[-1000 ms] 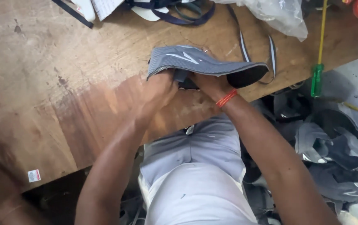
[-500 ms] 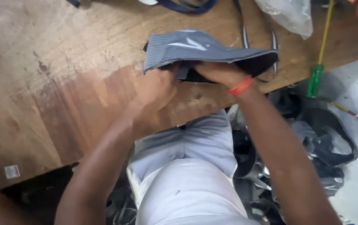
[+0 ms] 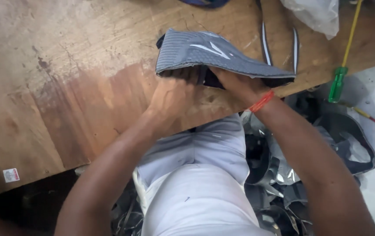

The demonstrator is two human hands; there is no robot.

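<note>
Worn wooden bench [image 3: 65, 87], near edge running from 8 to 2 o'clock. Grey knitted shoe upper [image 3: 213, 57] lies at that edge, long axis 10 to 4 o'clock, white stripe marks on top, dark lining beneath. Left hand [image 3: 170, 98] and right hand [image 3: 235, 85] both grip its underside, fingers tucked inside. Bare bench at 9 o'clock; green-handled screwdriver [image 3: 338, 83] at 3 o'clock.

Head camera looks steeply down, close over workbench [image 3: 65, 87].
</note>
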